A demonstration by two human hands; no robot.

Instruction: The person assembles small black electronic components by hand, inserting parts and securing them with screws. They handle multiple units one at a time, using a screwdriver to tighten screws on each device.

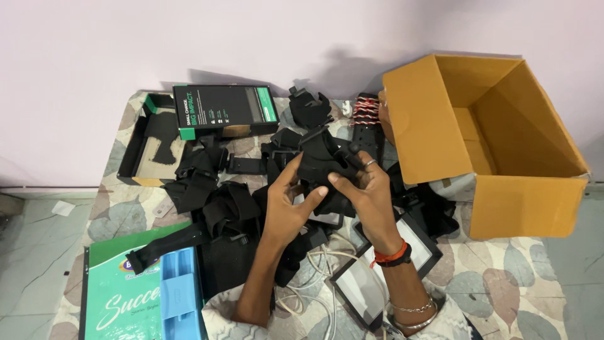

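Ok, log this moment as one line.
left hand: holds black strap mount | right hand: holds same mount | cardboard box: open, on its side

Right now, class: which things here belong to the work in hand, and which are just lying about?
In hand:
left hand
right hand
black strap mount, held by both

Lying about:
open cardboard box
black-and-green box
green book
blue plastic piece
white cable
black frames

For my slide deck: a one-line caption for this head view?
Both hands hold a black strap mount beside an open cardboard box.
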